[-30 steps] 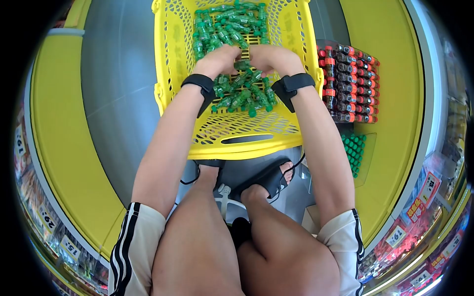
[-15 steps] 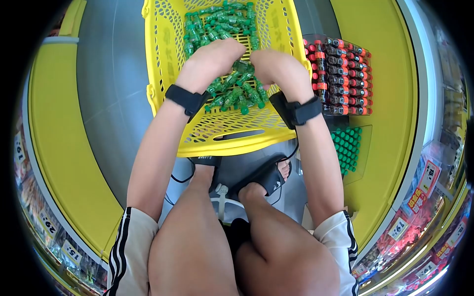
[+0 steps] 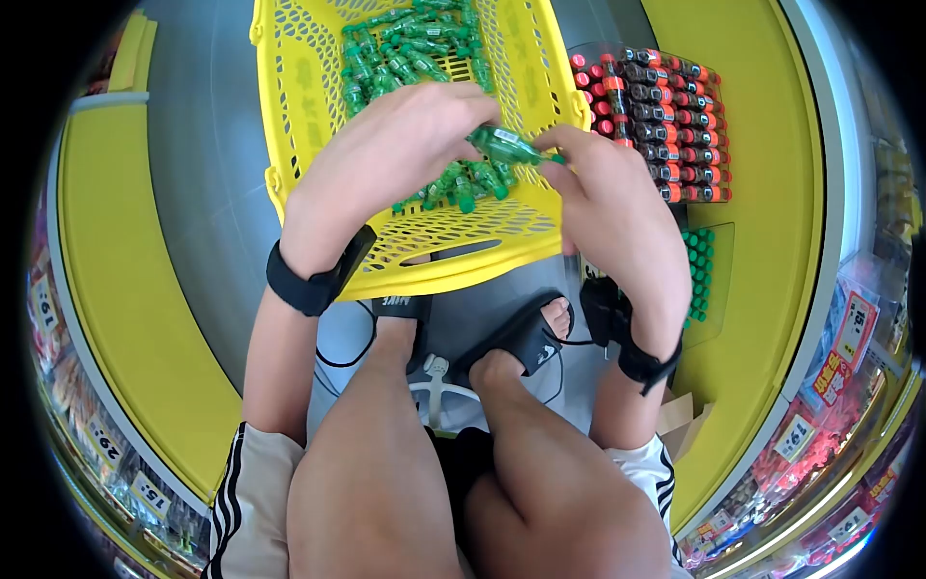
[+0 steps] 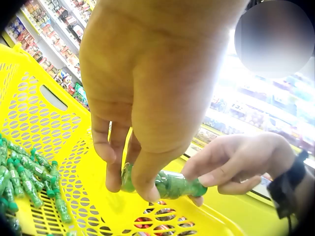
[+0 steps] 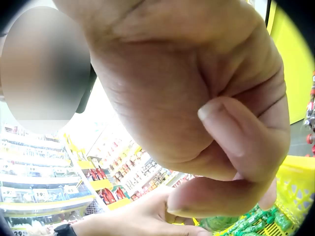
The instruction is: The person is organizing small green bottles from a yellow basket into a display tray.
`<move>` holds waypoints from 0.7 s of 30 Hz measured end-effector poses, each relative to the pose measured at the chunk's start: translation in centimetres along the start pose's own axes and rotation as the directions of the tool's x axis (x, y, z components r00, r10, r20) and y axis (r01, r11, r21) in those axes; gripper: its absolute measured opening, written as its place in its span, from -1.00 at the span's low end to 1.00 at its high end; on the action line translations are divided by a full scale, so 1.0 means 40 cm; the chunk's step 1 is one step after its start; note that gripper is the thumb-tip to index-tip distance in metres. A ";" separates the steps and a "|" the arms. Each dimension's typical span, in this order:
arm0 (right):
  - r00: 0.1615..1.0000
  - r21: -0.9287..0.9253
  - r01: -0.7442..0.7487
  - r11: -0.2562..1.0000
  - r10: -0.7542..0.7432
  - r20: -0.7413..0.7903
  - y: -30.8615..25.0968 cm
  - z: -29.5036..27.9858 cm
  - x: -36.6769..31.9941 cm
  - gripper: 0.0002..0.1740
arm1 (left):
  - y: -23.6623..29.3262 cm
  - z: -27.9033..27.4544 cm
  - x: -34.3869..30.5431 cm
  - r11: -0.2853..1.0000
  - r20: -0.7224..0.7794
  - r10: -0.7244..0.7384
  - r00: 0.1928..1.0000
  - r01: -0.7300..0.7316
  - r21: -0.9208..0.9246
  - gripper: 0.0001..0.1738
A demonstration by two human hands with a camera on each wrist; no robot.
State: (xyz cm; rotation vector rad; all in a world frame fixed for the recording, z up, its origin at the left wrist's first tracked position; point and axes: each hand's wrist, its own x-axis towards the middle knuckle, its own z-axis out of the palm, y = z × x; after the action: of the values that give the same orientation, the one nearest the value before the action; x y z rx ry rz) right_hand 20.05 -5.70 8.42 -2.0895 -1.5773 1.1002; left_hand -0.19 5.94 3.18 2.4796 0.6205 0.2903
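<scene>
My left hand grips a small green bottle by its base end, thumb on one side and fingers on the other. The bottle lies roughly sideways above the yellow basket, its green cap pointing right. At that cap end, my right hand pinches with thumb and fingers, which the left wrist view shows closely around the cap. Below, many similar green bottles lie loose on the basket floor, partly hidden behind my left hand. The right wrist view mostly shows curled right fingers.
Right of the basket stand stacked dark bottles with red caps and labels. Nearer me are rows of green caps and an open cardboard box. Yellow ledges and stocked shelves line both sides. My feet in black slides are below the basket.
Both hands have risen from low in the basket, bringing one green bottle up between them. The right hand has swung right and turned to the cap end. The basket sits slightly further left in view.
</scene>
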 end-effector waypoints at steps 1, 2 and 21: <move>0.998 0.110 -0.061 0.992 0.063 -0.014 0.007 -0.011 -0.026 -0.72 | 0.017 0.003 0.006 0.999 -0.015 0.032 0.999 -0.032 -0.018 -0.64; 0.998 0.116 -0.035 0.993 0.042 -0.056 0.033 -0.017 -0.048 -0.72 | 0.033 0.008 0.014 0.999 -0.011 0.039 0.999 -0.040 -0.021 -0.64; 0.839 0.461 -0.377 0.804 0.507 -0.198 0.423 -0.004 -0.489 -0.62 | 0.405 0.407 0.171 0.826 0.165 0.522 0.836 -0.545 0.147 -0.66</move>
State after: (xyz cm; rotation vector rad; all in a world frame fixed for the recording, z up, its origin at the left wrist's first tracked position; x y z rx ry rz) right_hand 29.71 -29.49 5.36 -2.2445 -0.6410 1.0487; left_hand 17.10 -10.27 -0.45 2.7933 -0.1267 0.3003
